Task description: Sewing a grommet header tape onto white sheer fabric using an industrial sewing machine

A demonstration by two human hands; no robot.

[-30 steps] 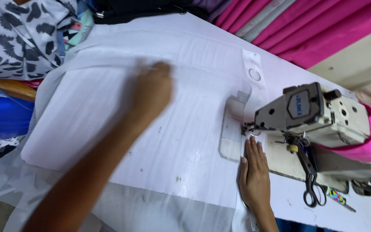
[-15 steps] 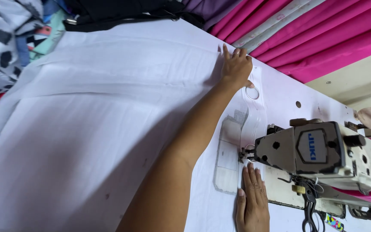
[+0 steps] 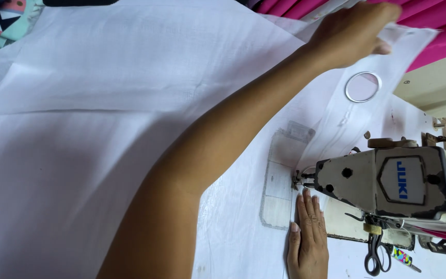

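Head view: the white cloth (image 3: 104, 103) covers nearly the whole table (image 3: 429, 82), and its far edge, with a metal ring (image 3: 363, 86) set in it, is lifted toward one o'clock. The left hand (image 3: 354, 32) reaches across and pinches that edge, fingers closed on the fabric. The right hand (image 3: 308, 235) lies flat at five o'clock, fingers pressed together, holding the cloth down just beside the needle of the sewing machine (image 3: 393, 181).

The step looks like drawing the far edge taut to line it up for stitching; the next move would need steady tension while the right hand guides the seam.

The left fingertips are partly hidden behind the cloth, the needle area is small and hard to read, and the scissors (image 3: 375, 253) hang half out of frame.
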